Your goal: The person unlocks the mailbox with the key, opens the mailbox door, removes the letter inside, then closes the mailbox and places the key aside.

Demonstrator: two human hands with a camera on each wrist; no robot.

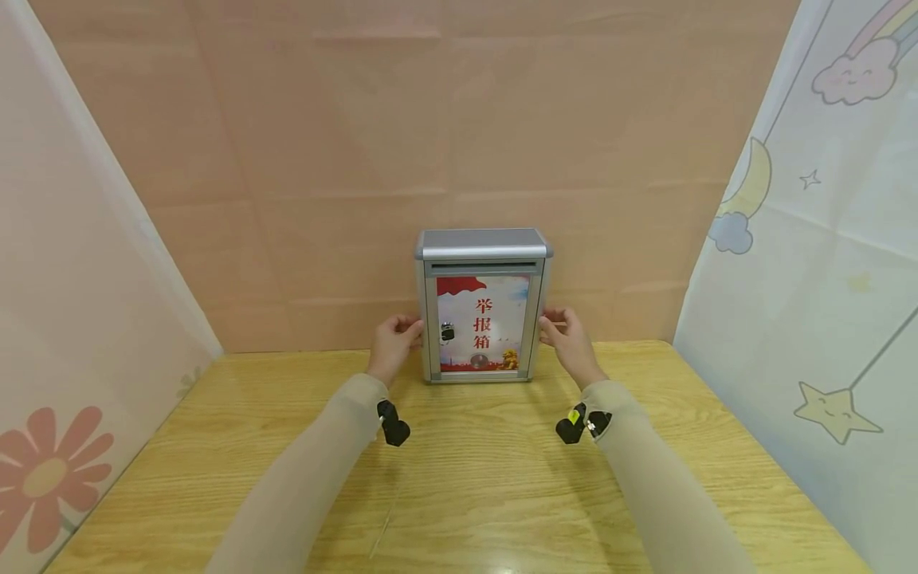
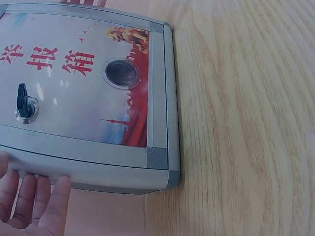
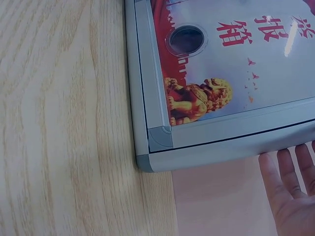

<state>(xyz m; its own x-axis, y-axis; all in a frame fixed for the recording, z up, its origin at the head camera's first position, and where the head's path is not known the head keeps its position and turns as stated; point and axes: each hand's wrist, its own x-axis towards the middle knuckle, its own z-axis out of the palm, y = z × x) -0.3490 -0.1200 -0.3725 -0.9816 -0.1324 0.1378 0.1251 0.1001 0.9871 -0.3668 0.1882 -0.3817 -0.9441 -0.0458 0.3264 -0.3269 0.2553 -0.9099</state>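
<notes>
**Touching a metal box with a hand on each side**

The left hand point(image 1: 392, 344) is on the left side of the metal box point(image 1: 466, 307), and the right hand point(image 1: 570, 343) is on the right side. The hands are apart, with the box between them. The fingertips rest on its silver sides, and the fingers look loose, not wrapped around it.

The box stands upright at the far part of the wooden table point(image 1: 473, 486), near the middle. Its front has big red letters, and a lock point(image 1: 448, 332) sits on the left of the door, close to the left hand. A long slot point(image 1: 484, 267) runs across the top of the front.

Small black gadgets point(image 1: 393, 423) sit at the wrists, by the pale sleeves point(image 1: 308, 470). A plain peach sheet point(image 1: 344, 143) hangs behind the box and blocks the far side. A white sheet with a pink flower point(image 1: 45, 478) closes off the left. Another one, with a moon point(image 1: 755, 182) and a star point(image 1: 837, 410), closes off the right.

The left wrist view shows a black key point(image 2: 22, 100) poking out of the lock; the right wrist view cuts that part off. But the right one shows the gold lion point(image 3: 199, 100) up close.
</notes>
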